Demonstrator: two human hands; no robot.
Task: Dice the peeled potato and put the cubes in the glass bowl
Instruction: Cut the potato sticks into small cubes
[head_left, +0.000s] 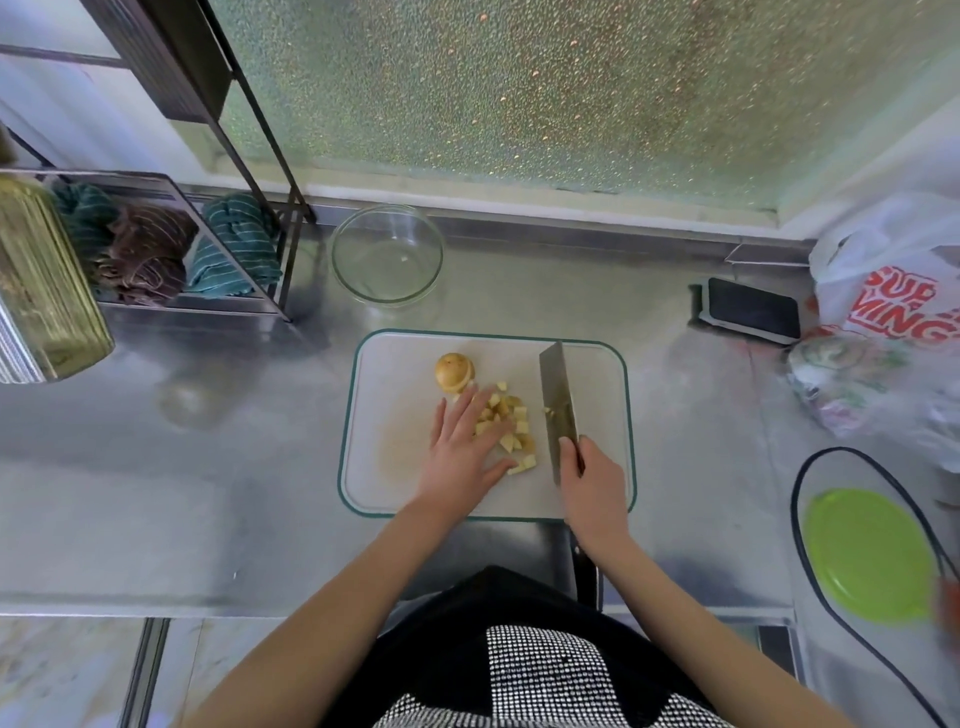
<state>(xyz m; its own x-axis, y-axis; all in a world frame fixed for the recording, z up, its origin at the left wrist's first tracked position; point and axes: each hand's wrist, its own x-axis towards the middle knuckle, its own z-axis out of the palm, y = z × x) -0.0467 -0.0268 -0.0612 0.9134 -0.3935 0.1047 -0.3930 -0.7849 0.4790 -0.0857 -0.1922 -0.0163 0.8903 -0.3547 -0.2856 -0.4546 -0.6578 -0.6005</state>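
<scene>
left hand (464, 451) flat on cubes (506, 423) | right hand (592, 480) grips knife (558, 400) | keep fingers clear; uncut piece (455, 372) at 11 | bowl (387, 253) at 12, empty

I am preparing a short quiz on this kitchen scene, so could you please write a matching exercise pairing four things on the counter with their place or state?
Things:
1. clear glass bowl
2. steel cleaver with a broad blade
3. pile of pale yellow potato cubes
4. uncut rounded potato end

Place or state:
A. on the white cutting board, beyond the left hand
B. gripped by the right hand
C. beyond the board, holding no cubes
D. between the left hand's fingers and the blade

Pairs: 1-C, 2-B, 3-D, 4-A
</scene>
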